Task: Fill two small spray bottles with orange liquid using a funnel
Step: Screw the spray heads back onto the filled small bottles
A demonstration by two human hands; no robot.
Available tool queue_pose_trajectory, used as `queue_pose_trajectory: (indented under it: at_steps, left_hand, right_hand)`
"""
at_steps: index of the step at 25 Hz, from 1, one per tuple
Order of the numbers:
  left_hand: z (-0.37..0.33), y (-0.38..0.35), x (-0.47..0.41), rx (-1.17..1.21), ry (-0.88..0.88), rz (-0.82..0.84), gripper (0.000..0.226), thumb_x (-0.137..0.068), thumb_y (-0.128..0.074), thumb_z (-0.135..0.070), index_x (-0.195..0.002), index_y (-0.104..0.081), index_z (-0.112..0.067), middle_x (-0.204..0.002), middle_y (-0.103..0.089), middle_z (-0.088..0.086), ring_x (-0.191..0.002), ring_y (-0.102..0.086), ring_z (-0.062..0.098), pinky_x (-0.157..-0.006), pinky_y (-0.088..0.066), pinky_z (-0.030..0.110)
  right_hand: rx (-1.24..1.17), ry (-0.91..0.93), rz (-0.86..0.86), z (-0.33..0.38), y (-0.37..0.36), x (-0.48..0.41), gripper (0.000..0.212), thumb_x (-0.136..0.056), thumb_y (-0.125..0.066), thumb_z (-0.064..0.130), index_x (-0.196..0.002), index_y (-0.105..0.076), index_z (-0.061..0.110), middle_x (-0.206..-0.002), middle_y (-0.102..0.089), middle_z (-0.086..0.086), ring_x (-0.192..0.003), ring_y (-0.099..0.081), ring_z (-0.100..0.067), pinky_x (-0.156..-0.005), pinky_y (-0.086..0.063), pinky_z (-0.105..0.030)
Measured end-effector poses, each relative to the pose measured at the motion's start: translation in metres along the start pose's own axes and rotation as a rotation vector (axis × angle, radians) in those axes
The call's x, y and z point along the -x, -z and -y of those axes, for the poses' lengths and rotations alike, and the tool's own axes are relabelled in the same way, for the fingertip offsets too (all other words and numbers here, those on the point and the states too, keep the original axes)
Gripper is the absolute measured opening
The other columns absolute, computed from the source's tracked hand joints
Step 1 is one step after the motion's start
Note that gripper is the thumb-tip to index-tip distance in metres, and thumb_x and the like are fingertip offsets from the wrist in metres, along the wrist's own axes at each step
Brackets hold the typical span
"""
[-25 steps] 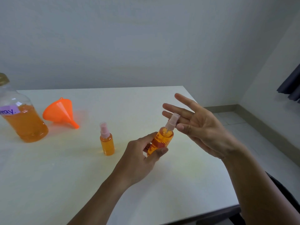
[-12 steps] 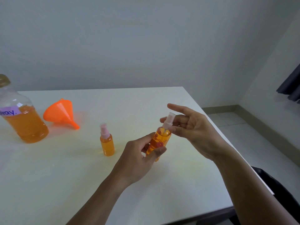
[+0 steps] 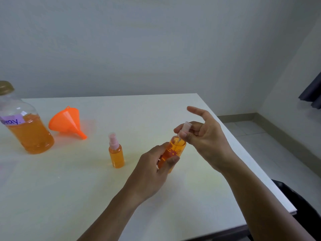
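Observation:
My left hand [image 3: 152, 173] grips a small spray bottle [image 3: 175, 150] full of orange liquid, tilted a little to the right above the table. My right hand [image 3: 206, 138] pinches that bottle's pale spray cap [image 3: 185, 126] between thumb and fingers, with the index finger raised. A second small spray bottle [image 3: 116, 153], filled orange and wearing a pink cap, stands upright to the left. An orange funnel [image 3: 66, 121] lies on its side further left. Beside it stands a big jar [image 3: 26, 126] half full of orange liquid, with a gold lid and a purple label.
The white table [image 3: 86, 197] ends at a right edge near my right forearm, with tiled floor beyond. A dark chair part [image 3: 298, 202] shows at the lower right. A grey wall stands behind the table.
My right hand's fingers went from spread open behind the cap to curled around it, pinching it. The bottle in my left hand stayed roughly in place.

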State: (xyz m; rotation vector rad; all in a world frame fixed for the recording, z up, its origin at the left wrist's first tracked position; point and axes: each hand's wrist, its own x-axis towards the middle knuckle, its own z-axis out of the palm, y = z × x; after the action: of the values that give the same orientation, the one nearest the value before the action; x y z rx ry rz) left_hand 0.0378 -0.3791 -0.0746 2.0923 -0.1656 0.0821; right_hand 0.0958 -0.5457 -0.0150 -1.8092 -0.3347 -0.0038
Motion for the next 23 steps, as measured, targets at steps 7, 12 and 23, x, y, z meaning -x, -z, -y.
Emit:
queue_pose_trajectory:
  at_steps: [7,12,23]
  left_hand:
    - [-0.008,0.013,-0.002,0.277,0.084,0.168,0.04,-0.087,-0.056,-0.056,-0.123,-0.062,-0.04,-0.105,-0.071,-0.021,-0.103,-0.064,0.003,-0.089,-0.047,0.021]
    - [-0.011,0.013,0.0,0.483,0.135,0.359,0.035,-0.091,-0.053,-0.044,-0.12,-0.067,-0.029,-0.11,-0.074,-0.003,-0.11,-0.065,0.01,-0.103,-0.045,0.032]
    - [-0.006,0.004,-0.008,0.195,-0.012,0.062,0.046,-0.082,-0.064,-0.061,-0.121,-0.061,-0.037,-0.107,-0.071,-0.016,-0.104,-0.067,0.011,-0.089,-0.058,0.031]
  right_hand:
    - [-0.328,-0.074,0.213,0.005,0.01,0.0,0.075,-0.082,-0.07,0.016,-0.151,-0.041,0.019,-0.118,-0.077,-0.01,-0.114,-0.072,-0.024,-0.096,-0.054,-0.036]
    - [-0.387,-0.118,0.366,0.003,0.02,0.0,0.055,-0.085,-0.065,0.016,-0.139,-0.056,0.013,-0.109,-0.078,-0.011,-0.115,-0.07,-0.027,-0.101,-0.049,-0.038]
    - [-0.299,-0.01,0.088,0.007,-0.003,0.01,0.022,-0.094,-0.066,0.012,-0.115,-0.074,0.011,-0.099,-0.08,-0.009,-0.1,-0.075,-0.021,-0.081,-0.058,-0.02]
